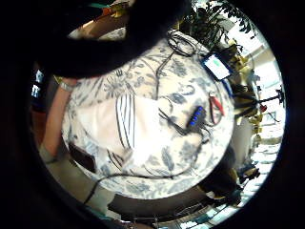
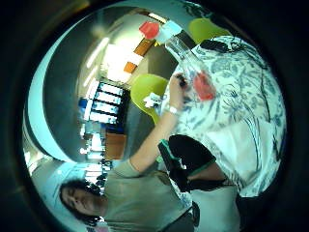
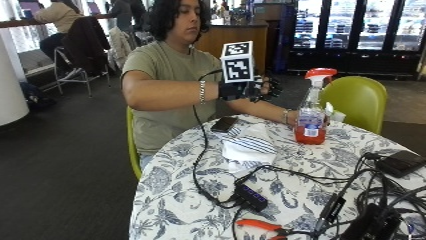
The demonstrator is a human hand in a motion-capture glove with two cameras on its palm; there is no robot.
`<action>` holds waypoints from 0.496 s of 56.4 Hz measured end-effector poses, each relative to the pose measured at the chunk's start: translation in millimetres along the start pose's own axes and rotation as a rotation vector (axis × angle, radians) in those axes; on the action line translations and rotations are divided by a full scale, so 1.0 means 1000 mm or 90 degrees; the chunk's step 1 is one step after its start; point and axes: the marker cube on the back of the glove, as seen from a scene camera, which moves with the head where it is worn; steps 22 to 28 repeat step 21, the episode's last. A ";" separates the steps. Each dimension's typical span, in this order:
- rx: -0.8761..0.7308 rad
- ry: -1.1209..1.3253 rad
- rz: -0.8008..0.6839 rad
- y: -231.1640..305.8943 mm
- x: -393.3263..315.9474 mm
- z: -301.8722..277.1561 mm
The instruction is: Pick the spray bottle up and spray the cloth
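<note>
The gloved right hand [image 3: 247,90] hovers above the tabletop [image 3: 200,200], fingers seemingly relaxed and empty; the bare hand [image 3: 301,119] steadies the spray bottle [image 3: 311,112] beside the striped cloth [image 3: 249,145].

Clear spray bottle [image 3: 311,117] with red trigger head and red liquid low inside, upright on the floral tabletop [image 3: 200,200]; white striped cloth [image 3: 247,145] lying flat nearby

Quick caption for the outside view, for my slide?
Gloved right hand raised open above the striped cloth; bare hand by the spray bottle standing on the floral table.
</note>
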 end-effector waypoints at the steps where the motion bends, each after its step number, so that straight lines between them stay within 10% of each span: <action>1: -0.002 0.008 -0.002 0.006 -0.001 -0.002; 28: -0.015 0.036 -0.040 0.116 -0.010 -0.018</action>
